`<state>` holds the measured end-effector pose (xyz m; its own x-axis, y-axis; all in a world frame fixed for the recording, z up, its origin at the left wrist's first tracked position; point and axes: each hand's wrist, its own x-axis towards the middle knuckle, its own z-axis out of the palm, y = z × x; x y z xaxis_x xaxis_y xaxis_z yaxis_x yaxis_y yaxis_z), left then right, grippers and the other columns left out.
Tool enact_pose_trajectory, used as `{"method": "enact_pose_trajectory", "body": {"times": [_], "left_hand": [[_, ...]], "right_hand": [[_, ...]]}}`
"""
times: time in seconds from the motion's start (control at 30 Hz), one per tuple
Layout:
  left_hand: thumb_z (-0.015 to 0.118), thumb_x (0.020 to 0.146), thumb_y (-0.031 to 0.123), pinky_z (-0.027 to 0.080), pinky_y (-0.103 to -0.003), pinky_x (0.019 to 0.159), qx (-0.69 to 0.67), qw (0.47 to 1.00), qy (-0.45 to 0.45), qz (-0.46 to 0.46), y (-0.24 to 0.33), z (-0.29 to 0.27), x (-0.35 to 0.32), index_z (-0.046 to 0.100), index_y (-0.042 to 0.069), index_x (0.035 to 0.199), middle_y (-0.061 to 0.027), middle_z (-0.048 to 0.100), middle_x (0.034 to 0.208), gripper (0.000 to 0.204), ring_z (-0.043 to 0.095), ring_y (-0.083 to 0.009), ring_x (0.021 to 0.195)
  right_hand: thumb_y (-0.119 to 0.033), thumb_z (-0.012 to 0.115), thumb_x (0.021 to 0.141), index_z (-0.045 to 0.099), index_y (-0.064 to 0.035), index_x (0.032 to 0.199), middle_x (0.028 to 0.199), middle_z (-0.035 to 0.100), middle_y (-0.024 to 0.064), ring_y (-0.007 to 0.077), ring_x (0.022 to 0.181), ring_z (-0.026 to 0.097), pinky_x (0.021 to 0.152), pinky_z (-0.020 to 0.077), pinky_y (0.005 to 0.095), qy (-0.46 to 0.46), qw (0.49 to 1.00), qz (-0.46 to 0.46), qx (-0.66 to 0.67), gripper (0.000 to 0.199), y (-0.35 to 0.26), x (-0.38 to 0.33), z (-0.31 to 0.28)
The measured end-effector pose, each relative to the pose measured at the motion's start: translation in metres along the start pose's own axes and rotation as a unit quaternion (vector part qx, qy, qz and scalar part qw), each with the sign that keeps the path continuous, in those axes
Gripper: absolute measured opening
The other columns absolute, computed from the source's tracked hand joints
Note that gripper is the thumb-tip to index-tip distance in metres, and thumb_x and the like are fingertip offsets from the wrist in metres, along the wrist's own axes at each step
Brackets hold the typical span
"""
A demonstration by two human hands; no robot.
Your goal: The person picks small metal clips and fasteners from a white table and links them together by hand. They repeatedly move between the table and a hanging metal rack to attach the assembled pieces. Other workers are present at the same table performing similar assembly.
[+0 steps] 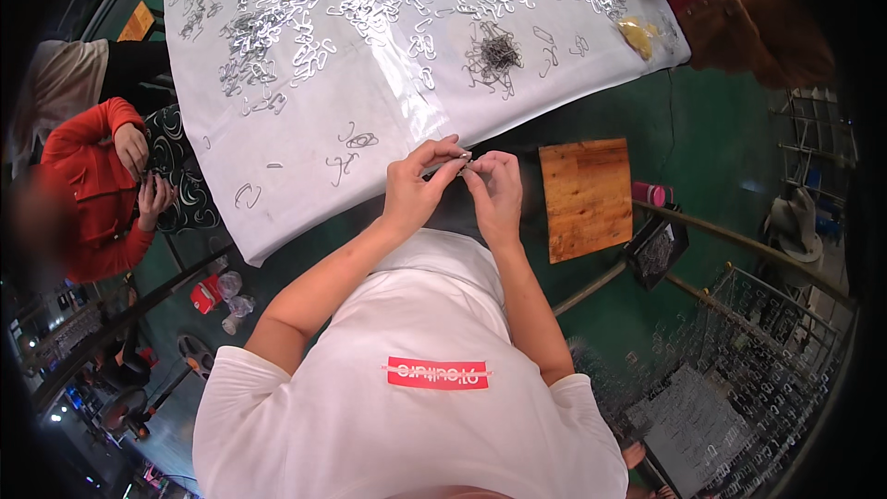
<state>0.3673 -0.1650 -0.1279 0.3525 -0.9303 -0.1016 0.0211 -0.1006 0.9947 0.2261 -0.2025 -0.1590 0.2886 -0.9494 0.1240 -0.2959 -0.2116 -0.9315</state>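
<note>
At the near edge of the white-covered table [305, 120], my left hand [414, 187] and my right hand [497, 194] meet, thumbs and forefingers pinched together. Between the fingertips shows a small metal piece [467, 158]; most of it is covered, and its exact kind cannot be made out. Beyond my hands, a tangled pile of thin wire hooks [499, 52] lies on the cover. Several loose bent wires [344, 164] are scattered left of my hands. Many shiny, elongated metal loops [314, 55] spread over the far part of the table.
A co-worker in red [97, 194] sits at the left, another in brown [753, 9] at the far right. A yellow bag [637, 37] lies near the right table corner. To my right are a wooden stool [587, 199], a pink cylinder [652, 194] and wire racks [776, 342].
</note>
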Motion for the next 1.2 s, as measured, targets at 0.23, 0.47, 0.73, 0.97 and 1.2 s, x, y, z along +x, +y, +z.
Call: {"method": "enact_pose_trajectory", "body": {"times": [0.23,0.47,0.73,0.97,1.2], "left_hand": [[0.067,0.084,0.003,0.050,-0.031,0.087,0.018,1.000,-0.009,0.003,-0.017,-0.005,-0.005,0.070,0.003,0.095,-0.0121,0.070,0.097,0.012,0.064,-0.0247,0.109],[0.065,0.085,0.000,0.049,-0.031,0.089,0.009,1.000,-0.013,0.007,-0.024,-0.009,-0.009,0.069,0.002,0.097,-0.0078,0.069,0.104,0.013,0.057,-0.0237,0.119],[0.069,0.080,0.001,0.050,-0.031,0.077,0.056,0.997,0.027,0.051,-0.019,-0.015,-0.006,0.068,0.002,0.093,-0.0073,0.068,0.093,0.013,0.062,-0.0187,0.089],[0.069,0.080,0.001,0.050,-0.030,0.072,0.073,0.993,0.026,0.085,-0.019,-0.016,-0.006,0.068,0.003,0.092,-0.0076,0.068,0.089,0.012,0.064,-0.0201,0.082],[0.070,0.079,0.000,0.049,-0.029,0.073,0.059,0.992,0.010,0.109,-0.022,-0.014,-0.008,0.067,0.002,0.089,-0.0079,0.068,0.088,0.011,0.064,-0.0194,0.082]], "right_hand": [[-0.016,0.065,0.087,0.067,-0.0025,0.095,0.090,0.063,0.0094,0.0211,0.078,0.061,0.069,0.0470,0.0336,-0.051,0.986,0.041,-0.153,0.016,0.046,0.092,-0.006],[-0.022,0.063,0.086,0.067,-0.0066,0.090,0.098,0.063,0.0136,0.0323,0.087,0.064,0.079,0.0474,0.0444,-0.116,0.884,0.052,-0.451,0.016,0.073,0.167,0.056],[-0.011,0.064,0.086,0.061,0.0011,0.095,0.087,0.065,0.0108,0.0226,0.077,0.065,0.072,0.0506,0.0364,-0.150,0.974,0.096,-0.142,0.016,0.054,0.128,0.034],[-0.006,0.065,0.088,0.060,0.0028,0.099,0.081,0.063,0.0050,0.0086,0.066,0.059,0.053,0.0456,0.0192,-0.084,0.938,0.256,0.220,0.015,-0.028,0.047,-0.006],[-0.005,0.066,0.087,0.065,-0.0027,0.098,0.088,0.061,-0.0002,0.0052,0.076,0.054,0.060,0.0388,0.0180,-0.039,0.921,0.285,0.261,0.011,-0.047,0.009,-0.013]]}}
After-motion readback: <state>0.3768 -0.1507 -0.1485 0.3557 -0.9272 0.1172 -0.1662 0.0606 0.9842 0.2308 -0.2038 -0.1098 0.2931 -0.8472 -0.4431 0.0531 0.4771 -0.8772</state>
